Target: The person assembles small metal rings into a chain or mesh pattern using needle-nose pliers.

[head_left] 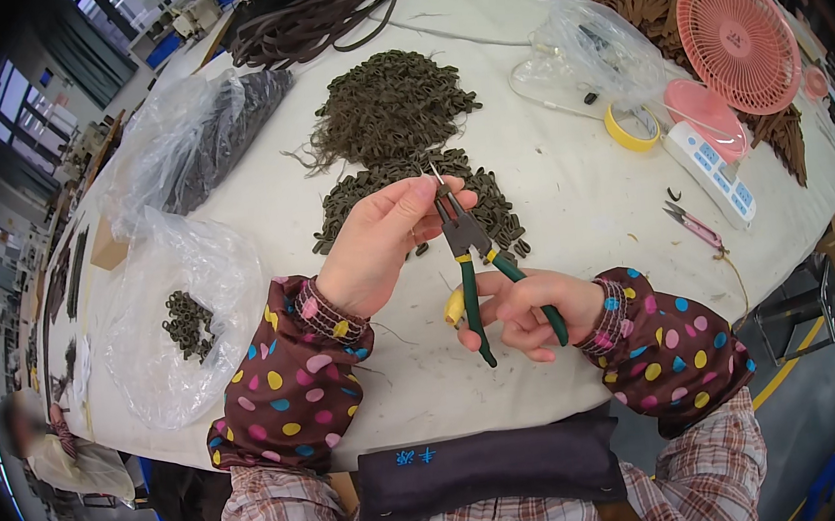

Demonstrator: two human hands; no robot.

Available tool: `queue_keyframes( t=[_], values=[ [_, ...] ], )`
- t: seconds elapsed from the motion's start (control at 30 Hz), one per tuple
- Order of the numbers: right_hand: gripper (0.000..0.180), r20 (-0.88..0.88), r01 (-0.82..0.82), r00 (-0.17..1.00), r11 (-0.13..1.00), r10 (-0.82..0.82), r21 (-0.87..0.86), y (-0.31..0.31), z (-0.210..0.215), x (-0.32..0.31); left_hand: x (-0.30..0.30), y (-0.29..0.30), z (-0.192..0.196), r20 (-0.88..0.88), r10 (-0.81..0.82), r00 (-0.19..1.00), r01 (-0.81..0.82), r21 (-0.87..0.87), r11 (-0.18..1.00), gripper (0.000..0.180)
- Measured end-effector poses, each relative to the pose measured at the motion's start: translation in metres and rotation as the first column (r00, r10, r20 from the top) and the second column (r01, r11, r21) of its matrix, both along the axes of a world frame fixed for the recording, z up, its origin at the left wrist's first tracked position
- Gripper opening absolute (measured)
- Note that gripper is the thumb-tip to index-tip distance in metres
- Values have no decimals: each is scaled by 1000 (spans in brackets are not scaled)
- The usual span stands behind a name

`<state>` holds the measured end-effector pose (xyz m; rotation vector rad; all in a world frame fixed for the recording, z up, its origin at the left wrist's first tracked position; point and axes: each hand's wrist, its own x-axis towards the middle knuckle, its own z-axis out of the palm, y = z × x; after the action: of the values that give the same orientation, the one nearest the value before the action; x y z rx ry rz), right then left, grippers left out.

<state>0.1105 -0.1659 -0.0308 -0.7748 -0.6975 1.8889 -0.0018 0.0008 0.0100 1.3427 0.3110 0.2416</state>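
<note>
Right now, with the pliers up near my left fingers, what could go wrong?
The pliers in the right hand have their tips close against the left hand's fingertips, so a slip could pinch them. The small piece gripped there is barely visible; if it drops it may get lost among the dark pieces piled directly behind.
</note>
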Motion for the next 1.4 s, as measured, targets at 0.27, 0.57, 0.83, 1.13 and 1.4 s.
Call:
queue_keyframes(
  t=[0.27, 0.57, 0.83, 1.13, 1.4],
  values=[
    [33, 33, 104, 994, 991, -101, -88, 3, -3, -6, -1, 1, -12, 53, 51, 997, -56, 99, 993, 29],
    [25, 292, 327, 905, 945, -310, -8, 3, -3, -16, 2, -1, -16, 64, 65, 996, -73, 126, 989, 28],
    [28, 99, 171, 981, 983, -164, -71, 0, 1, -10, 2, 0, -9, 73, 13, 997, -16, 44, 999, 26],
    [31, 10, 92, 996, 990, -91, -109, 2, 1, -5, -1, 4, -5, 27, -17, 999, 15, 63, 998, 29],
    [31, 9, 55, 998, 995, -55, -86, 1, -4, -4, -4, 7, -1, 10, -177, 984, 177, -11, 984, 40]
  ],
)
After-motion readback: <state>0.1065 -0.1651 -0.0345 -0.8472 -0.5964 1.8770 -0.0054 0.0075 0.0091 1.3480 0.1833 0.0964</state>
